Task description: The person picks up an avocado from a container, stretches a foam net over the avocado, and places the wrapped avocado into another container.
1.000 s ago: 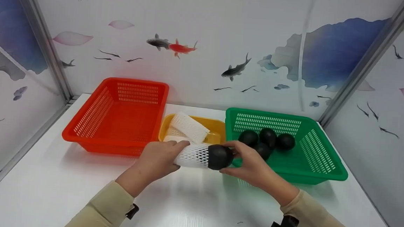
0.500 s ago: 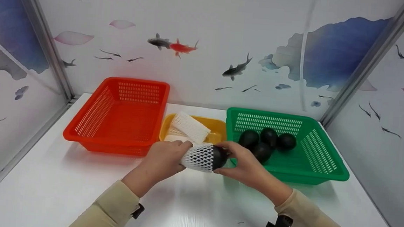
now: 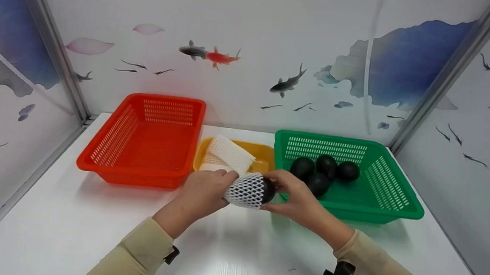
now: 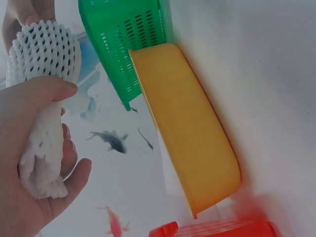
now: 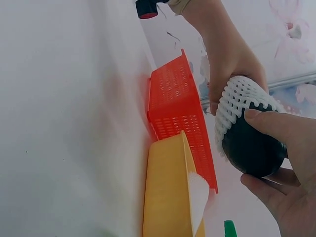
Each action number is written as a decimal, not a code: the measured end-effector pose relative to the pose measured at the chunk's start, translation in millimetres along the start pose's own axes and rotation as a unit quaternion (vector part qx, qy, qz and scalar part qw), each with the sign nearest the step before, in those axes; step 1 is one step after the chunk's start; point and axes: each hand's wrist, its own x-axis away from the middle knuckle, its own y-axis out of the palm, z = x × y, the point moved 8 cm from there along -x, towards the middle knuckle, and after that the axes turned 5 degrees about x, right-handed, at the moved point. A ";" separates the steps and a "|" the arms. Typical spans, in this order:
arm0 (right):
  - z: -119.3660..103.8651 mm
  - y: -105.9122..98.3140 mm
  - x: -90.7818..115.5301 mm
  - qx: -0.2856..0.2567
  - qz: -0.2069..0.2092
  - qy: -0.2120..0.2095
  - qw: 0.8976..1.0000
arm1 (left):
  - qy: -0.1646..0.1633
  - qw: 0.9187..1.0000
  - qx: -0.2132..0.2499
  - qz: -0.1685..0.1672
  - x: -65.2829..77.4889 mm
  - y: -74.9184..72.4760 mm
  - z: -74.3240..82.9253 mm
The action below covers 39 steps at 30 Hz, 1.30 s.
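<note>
A white foam net sleeve (image 3: 246,191) covers most of a black avocado (image 3: 269,190) above the table, in front of the yellow basket. My left hand (image 3: 207,191) grips the sleeve's bunched, loose end, as the left wrist view shows. From the other side my right hand (image 3: 296,196) holds the bare end of the avocado, its thumb (image 5: 274,122) reaching over the sleeve's edge and the other fingers beneath. In the right wrist view the net (image 5: 238,101) is stretched round the fruit, its mesh spread wide. Several more black avocados (image 3: 327,166) lie in the green basket (image 3: 377,192).
Behind my hands a small yellow basket (image 3: 265,151) holds more white foam sleeves (image 3: 230,153). A red basket (image 3: 155,149) stands at the left with nothing in it. Printed panels (image 3: 247,95) wall in the white table (image 3: 229,247) at the back and sides.
The avocado has slid deeper into the sleeve, leaving less black showing. The net has spread wider round it. My left hand has moved slightly right, closer to my right hand.
</note>
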 end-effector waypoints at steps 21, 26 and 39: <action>7.4 -1.7 6.1 -0.083 0.023 -0.057 0.995 | -0.003 0.999 -0.032 0.038 4.2 -8.0 -0.2; 4.0 -1.3 5.8 -0.079 0.033 -0.083 0.993 | -0.001 0.998 -0.039 0.044 4.0 -8.9 2.3; -3.3 5.6 1.6 -0.099 0.039 -0.057 0.993 | -0.020 0.999 -0.038 0.031 2.8 -6.4 5.7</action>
